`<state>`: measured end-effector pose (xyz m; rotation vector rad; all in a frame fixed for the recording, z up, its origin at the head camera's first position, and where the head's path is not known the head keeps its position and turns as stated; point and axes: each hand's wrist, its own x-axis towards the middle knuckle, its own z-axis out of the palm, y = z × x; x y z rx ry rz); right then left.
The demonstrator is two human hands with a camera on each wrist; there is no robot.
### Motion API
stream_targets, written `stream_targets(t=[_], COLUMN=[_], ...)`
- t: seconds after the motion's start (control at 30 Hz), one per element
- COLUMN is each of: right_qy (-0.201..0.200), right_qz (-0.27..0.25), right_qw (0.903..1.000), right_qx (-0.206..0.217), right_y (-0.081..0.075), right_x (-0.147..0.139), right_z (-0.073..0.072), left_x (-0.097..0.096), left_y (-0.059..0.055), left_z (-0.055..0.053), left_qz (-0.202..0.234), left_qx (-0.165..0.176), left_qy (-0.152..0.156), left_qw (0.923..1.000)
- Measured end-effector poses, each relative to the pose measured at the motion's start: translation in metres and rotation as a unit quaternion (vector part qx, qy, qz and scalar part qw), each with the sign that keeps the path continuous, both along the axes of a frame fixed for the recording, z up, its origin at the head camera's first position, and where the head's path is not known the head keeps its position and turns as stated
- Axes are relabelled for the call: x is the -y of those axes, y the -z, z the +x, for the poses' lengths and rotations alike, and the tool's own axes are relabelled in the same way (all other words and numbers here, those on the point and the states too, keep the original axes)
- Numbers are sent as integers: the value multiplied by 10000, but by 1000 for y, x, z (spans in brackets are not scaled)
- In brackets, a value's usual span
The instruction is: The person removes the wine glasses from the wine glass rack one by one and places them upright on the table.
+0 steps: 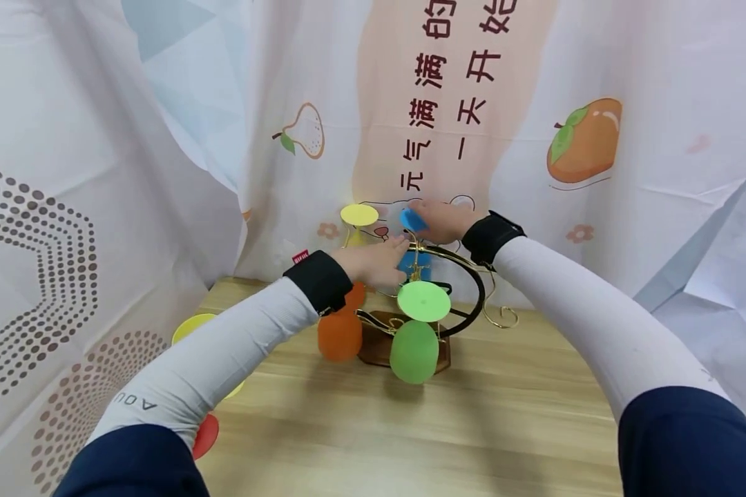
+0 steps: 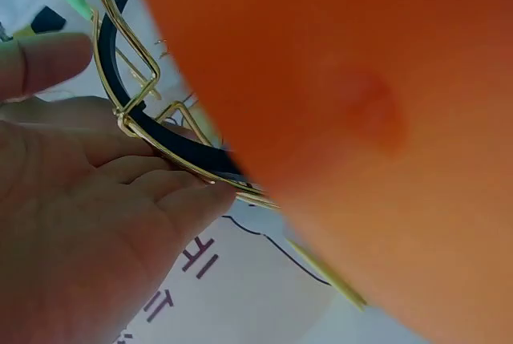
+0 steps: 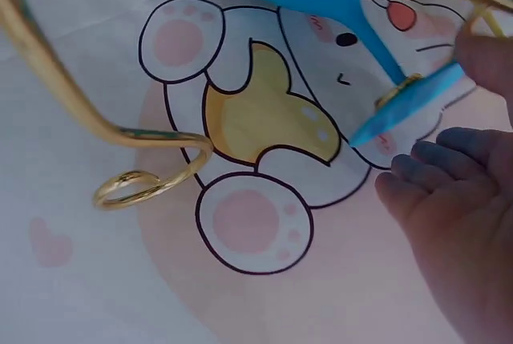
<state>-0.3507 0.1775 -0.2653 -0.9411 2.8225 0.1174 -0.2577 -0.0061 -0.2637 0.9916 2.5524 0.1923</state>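
Observation:
A gold-wire and black-ring glass rack [image 1: 477, 290] stands on a wooden base. From it, upside down, hang a green goblet [image 1: 414, 352], an orange goblet [image 1: 340, 338], a yellow goblet [image 1: 359, 215] and a blue goblet [image 1: 413, 220]. My right hand [image 1: 444, 219] pinches the blue goblet's round foot [image 3: 409, 107] between thumb and fingers. With fingers extended, my left hand [image 1: 376, 264] touches the rack's ring [image 2: 188, 150], its thumb standing apart. The orange goblet [image 2: 337, 119] blocks much of the left wrist view.
Left on the wooden table [image 1: 503, 414], a yellow piece [image 1: 193, 324] and a red piece [image 1: 206, 436] are partly hidden by my left arm. A printed curtain [image 1: 597, 69] hangs close behind the rack. A curled gold wire end [image 1: 502, 317] sticks out to the right.

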Motion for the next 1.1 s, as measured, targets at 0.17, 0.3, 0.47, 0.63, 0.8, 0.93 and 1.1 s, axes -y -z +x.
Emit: stream_targets(t=[0.17, 0.3, 0.47, 0.63, 0.8, 0.93, 1.1], right_qy=[-402, -782, -846, -882, -947, -1194, -1520], right_qz=[439, 912, 1075, 784, 394, 375, 266], right_qw=[9982, 9915, 9863, 9884, 9919, 9874, 9774], right_qx=[-60, -494, -916, -960, -748, -965, -1446], right_y=[9, 11, 12, 18, 17, 14, 23], right_x=[2, -1, -7, -6, 1, 0, -15], right_z=[-1, 2, 2, -5, -3, 2, 6], left_x=[3, 7, 11, 9, 8, 13, 17], left_y=[0, -2, -2, 1, 5, 5, 10], left_z=[3, 4, 4, 4, -1, -6, -10], left_qz=[45, 85, 196, 288, 302, 318, 370], left_qx=[38, 83, 148, 283, 306, 217, 148], left_qy=[26, 107, 191, 282, 283, 279, 334], left_qw=[10000, 9999, 9995, 9988, 9987, 9989, 9986])
